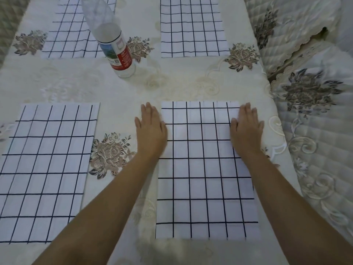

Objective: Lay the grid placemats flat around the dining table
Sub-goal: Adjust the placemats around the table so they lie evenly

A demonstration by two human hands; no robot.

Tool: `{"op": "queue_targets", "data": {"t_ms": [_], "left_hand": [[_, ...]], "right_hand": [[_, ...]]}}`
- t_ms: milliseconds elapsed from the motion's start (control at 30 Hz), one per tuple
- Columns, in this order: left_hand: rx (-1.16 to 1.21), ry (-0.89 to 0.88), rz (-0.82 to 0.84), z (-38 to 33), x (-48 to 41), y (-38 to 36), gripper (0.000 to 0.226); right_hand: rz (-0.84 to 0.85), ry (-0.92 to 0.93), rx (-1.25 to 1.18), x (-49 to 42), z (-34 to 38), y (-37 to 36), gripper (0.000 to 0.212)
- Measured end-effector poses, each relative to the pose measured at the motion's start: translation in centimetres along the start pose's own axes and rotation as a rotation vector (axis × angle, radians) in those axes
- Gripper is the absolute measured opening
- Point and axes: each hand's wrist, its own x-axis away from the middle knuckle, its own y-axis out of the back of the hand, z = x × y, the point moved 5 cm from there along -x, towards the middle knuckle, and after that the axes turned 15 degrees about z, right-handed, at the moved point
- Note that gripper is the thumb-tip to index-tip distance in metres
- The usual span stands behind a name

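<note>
Several white placemats with dark grid lines lie flat on the table. The near right placemat [204,169] has my hands on it. My left hand [151,131] presses palm-down on its left edge, fingers flat and together. My right hand [246,131] presses palm-down on its right edge near the far corner. Neither hand grips anything. Another placemat [45,169] lies at the near left, one [72,35] at the far left, and one [193,27] at the far right.
The table wears a cream embroidered tablecloth [124,88] with brown flower motifs. A clear plastic water bottle [112,41] with a red and white label stands between the far placemats, partly over the far left one. Quilted chair covers [309,73] hug the right table edge.
</note>
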Motion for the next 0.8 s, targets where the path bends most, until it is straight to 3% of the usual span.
{"op": "queue_targets", "data": {"t_ms": [67, 133, 200, 300, 500, 567, 633, 700, 800], "left_hand": [[-0.064, -0.134, -0.009, -2.6, 2.2, -1.2, 0.050], [-0.145, -0.250, 0.080, -4.3, 3.9, -3.3, 0.051], [-0.150, -0.222, 0.158, -3.6, 5.0, -4.2, 0.060], [-0.172, -0.113, 0.135, 0.0, 5.8, -4.0, 0.072], [-0.115, -0.065, 0.097, 4.4, 8.4, -3.3, 0.061], [-0.019, -0.006, 0.053, 4.2, 8.8, -2.9, 0.060], [0.057, 0.009, -0.027, 2.4, 9.8, -2.1, 0.052], [-0.006, -0.099, -0.061, -0.5, 11.0, -2.6, 0.048], [-0.085, -0.200, 0.095, -3.1, 13.0, -5.5, 0.048]], "right_hand": [[-0.050, 0.076, -0.031, 1.9, 3.3, -0.8, 0.056], [0.016, 0.271, 0.035, 4.6, 7.0, -3.3, 0.059], [0.081, 0.371, 0.139, 6.8, 8.3, -5.6, 0.057], [0.057, 0.291, 0.175, 7.1, 5.3, -5.3, 0.056], [-0.046, 0.068, 0.092, 8.1, -2.6, -2.7, 0.064], [-0.098, 0.013, -0.143, 8.3, -3.5, -2.3, 0.055], [-0.126, -0.065, -0.553, 9.0, -2.6, -2.0, 0.054], [-0.131, -0.016, -0.674, 10.6, 0.7, -2.0, 0.053], [0.056, 0.277, -0.350, 13.9, 6.3, -4.8, 0.054]]}}
